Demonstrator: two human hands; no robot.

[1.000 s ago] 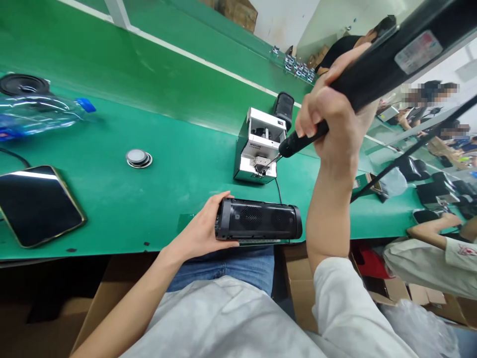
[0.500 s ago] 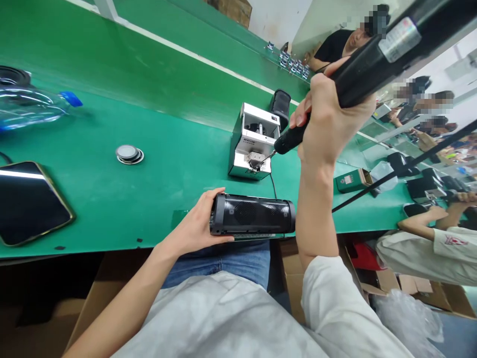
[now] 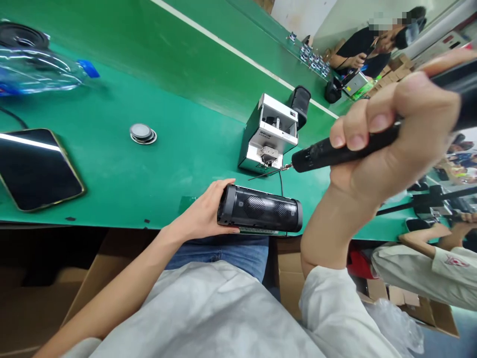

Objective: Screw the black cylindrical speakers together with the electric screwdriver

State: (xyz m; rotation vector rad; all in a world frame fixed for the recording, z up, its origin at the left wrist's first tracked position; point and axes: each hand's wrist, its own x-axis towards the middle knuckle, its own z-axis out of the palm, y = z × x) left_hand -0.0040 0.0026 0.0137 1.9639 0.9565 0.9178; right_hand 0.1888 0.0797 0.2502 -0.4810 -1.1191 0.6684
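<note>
My left hand point(image 3: 203, 215) grips the left end of a black cylindrical speaker point(image 3: 261, 215) lying on its side at the near edge of the green bench. My right hand point(image 3: 391, 144) is closed round a black electric screwdriver point(image 3: 331, 151), held up in the air. Its thin bit point(image 3: 270, 172) points left and hovers just in front of the white screw feeder box point(image 3: 269, 134), above the speaker.
A phone point(image 3: 35, 168) lies face up at the left, with a plastic water bottle point(image 3: 40, 69) and a round black speaker driver point(image 3: 22, 35) behind it. A small round metal part point(image 3: 142, 133) sits mid-bench. Other people work at the right; cardboard boxes stand under the bench.
My right hand has pulled the screwdriver back from the feeder's slot and swung it nearly level, closer to the camera. The left hand keeps hold of the speaker.
</note>
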